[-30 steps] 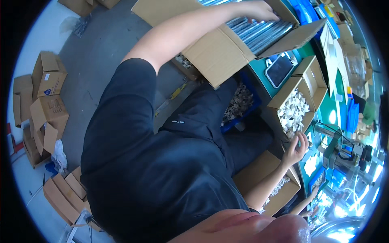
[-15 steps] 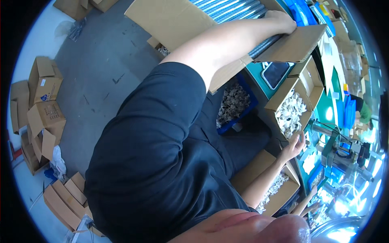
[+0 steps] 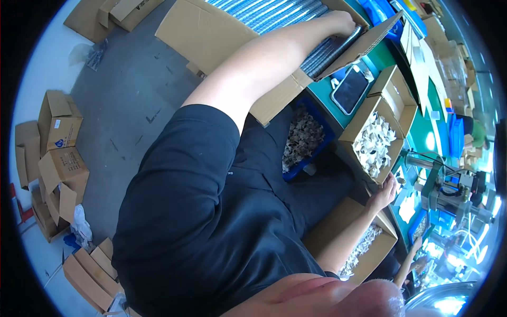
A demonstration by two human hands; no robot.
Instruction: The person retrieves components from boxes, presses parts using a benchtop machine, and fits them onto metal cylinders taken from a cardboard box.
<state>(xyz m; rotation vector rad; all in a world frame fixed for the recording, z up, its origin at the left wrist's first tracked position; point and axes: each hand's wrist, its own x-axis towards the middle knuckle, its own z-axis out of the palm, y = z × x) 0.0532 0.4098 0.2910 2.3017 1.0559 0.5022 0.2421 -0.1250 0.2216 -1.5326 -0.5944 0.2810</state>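
Note:
My left arm stretches up to a large cardboard box (image 3: 211,37) packed with long shiny metal rods (image 3: 274,13). My left hand (image 3: 343,24) lies on the rods at the box's right end with its fingers curled; whether it grips one is unclear. My right hand (image 3: 384,193) is low on the right, fingers apart, touching the near corner of a small cardboard box (image 3: 353,138) of white folded parts (image 3: 374,143). My black shirt (image 3: 211,222) fills the middle.
A blue bin (image 3: 323,149) of small pale parts sits by my lap, and a dark phone (image 3: 351,89) lies on the green table. An open carton (image 3: 343,222) of white parts stands below my right arm. A metal machine (image 3: 449,193) and another person's hand (image 3: 417,245) are at right. Cartons (image 3: 58,158) lie on the floor.
My left hand slid right along the rods, then back a little to the left, as my head swung. My right hand stays at the box corner.

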